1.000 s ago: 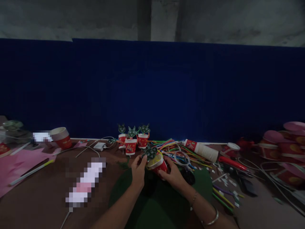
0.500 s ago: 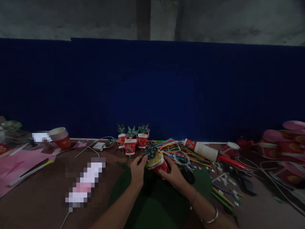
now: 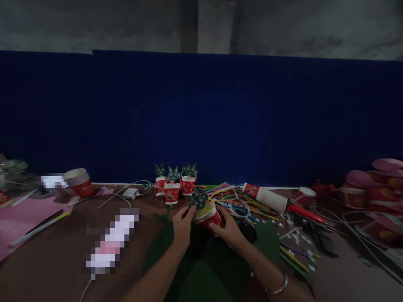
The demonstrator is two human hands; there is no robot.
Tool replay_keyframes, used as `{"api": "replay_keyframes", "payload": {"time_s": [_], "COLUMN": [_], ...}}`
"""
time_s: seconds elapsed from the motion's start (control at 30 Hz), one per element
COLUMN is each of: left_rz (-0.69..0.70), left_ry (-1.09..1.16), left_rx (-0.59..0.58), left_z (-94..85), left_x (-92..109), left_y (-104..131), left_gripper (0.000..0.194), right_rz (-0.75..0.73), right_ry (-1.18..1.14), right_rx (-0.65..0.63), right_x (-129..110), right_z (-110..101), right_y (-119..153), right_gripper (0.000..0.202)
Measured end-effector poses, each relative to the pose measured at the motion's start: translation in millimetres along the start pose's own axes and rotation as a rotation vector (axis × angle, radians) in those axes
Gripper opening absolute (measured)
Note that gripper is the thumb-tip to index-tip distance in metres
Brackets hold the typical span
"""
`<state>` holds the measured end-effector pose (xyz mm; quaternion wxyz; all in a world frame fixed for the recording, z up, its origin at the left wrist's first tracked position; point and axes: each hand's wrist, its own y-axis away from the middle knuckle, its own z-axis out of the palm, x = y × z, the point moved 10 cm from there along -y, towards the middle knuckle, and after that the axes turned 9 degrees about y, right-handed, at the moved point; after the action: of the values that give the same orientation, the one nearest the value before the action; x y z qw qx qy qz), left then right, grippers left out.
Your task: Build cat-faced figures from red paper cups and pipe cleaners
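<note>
A red paper cup (image 3: 209, 215) with a pale rim is tilted with its mouth toward me and to the left. My right hand (image 3: 229, 228) is wrapped round its right side. At the cup's left, my left hand (image 3: 182, 222) pinches the edge of a dark green paper animal-face cutout (image 3: 199, 200). A yellow pipe cleaner (image 3: 211, 202) curves up at the cup's rim. Behind, several finished-looking cup figures with green faces stand together, the front one a red cup (image 3: 172, 193). Beneath my hands lies a round dark green sheet (image 3: 208, 268).
Coloured pipe cleaners (image 3: 226, 193) lie in a heap beside a toppled stack of paper cups (image 3: 272, 199). A red-handled tool (image 3: 305, 213), black scissors (image 3: 248, 230) and paper scraps are at right. Pink paper (image 3: 28, 222) and a cup stack (image 3: 78, 182) are at left; a blue partition (image 3: 201, 117) stands behind.
Both hands keep their hold on the cup and the cutout. The green cutout has shifted very slightly; the view has moved a little. Otherwise little differs.
</note>
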<state>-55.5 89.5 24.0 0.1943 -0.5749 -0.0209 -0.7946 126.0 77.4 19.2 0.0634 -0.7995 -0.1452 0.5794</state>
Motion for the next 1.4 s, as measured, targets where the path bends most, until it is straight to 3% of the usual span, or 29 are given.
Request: {"api": "replay_keyframes", "payload": {"time_s": [0.43,0.73,1.4], "left_rz": [-0.008,-0.007,0.131], "left_ry": [0.071,0.060,-0.112], "left_rx": [-0.025,-0.030,-0.085], "left_z": [1.6,3.6,3.5], "left_x": [-3.4,1.8,15.4], "left_y": [-0.7,0.4,-2.6], "left_gripper": [0.023,0.024,0.031], "right_rz": [-0.004,-0.057,0.015], "right_ry": [0.031,0.092,0.149], "right_rx": [0.019,-0.026,-0.064], "right_x": [6.1,-11.7,-10.3], "right_z": [-1.1,3.6,10.3], "right_y": [0.1,2.3,6.2], "right_gripper": [0.056,0.047,0.047]}}
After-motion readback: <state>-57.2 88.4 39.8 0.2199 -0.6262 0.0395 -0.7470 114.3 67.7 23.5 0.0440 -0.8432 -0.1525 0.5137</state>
